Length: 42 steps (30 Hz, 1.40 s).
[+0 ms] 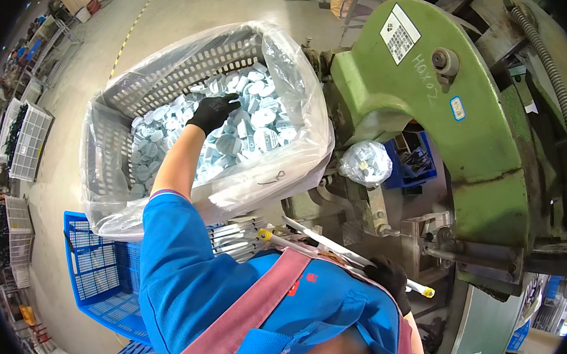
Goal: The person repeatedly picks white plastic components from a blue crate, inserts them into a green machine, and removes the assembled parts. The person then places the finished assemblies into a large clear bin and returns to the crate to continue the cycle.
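Observation:
My left hand (212,114), in a black glove, reaches into a plastic-lined basket (184,45). It is over a heap of pale grey-blue moulded pieces (228,145). Its thumb and forefinger point right, slightly apart, and I see nothing between them. Low beside my body, my right hand (389,278), also black-gloved, is closed around a white rod (326,242) with a yellow end. Part of the rod is hidden by that hand, whose fingers show only partly. Another yellow rod end (264,234) shows close to my chest.
A big green machine (469,140) fills the right side, with a clear plastic-wrapped bundle (365,164) by its base. A blue bin (417,158) of dark parts stands behind that. Several white rods (235,238) lie below the basket. Blue crates (99,267) stand at the left.

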{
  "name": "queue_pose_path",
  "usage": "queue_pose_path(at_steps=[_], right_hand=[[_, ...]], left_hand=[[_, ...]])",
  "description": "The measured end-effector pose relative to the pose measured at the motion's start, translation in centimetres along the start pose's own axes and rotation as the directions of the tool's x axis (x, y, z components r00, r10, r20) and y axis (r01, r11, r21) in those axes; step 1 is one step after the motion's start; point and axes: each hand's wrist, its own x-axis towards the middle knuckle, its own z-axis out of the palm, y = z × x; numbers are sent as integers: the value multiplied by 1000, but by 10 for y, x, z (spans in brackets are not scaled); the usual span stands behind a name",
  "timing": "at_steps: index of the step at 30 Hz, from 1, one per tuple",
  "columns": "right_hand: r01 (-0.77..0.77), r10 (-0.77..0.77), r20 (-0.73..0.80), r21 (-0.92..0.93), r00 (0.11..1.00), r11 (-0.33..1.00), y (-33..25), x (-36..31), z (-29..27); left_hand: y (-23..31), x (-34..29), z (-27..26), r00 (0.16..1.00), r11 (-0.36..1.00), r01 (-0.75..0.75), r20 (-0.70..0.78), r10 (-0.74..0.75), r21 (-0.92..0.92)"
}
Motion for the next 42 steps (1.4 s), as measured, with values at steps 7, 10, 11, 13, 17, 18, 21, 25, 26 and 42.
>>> queue_pose_path(at_steps=[7,10,11,13,17,18,21,25,26,42], right_hand=[[-62,65,-18,103,998,993,13,2,-8],[6,-6,-2,51,1000,999,31,0,-13],[32,-31,29,-3,999,999,39,-1,-16],[96,-92,81,-53,993,994,55,-3,-24],[331,-338,134,76,931,941,90,-11,-48],[350,-358,135,79,924,933,98,-14,-52],[410,-362,258,-163,896,897,123,-18,-61],[441,-432,107,-90,896,893,152,-28,-65],[443,-432,118,-90,894,892,160,-31,-67],[657,-656,63,-152,752,738,209,-54,-74]], left_hand=[[21,-12,-16,976,950,163,-100,-196,-265],[49,-2,-58,890,863,326,-183,-418,-385],[60,1,-80,863,849,351,-215,-457,-394],[96,2,-123,877,823,263,-231,-422,-504],[216,-16,-180,886,790,34,-348,-307,-612],[251,-21,-184,898,786,5,-344,-276,-618],[344,-32,-178,948,689,-44,-248,-200,-723],[427,-25,-146,938,722,-223,-345,-23,-655],[444,-22,-137,963,714,-110,-252,-95,-692],[518,-23,-68,894,855,153,-299,-333,-495]])
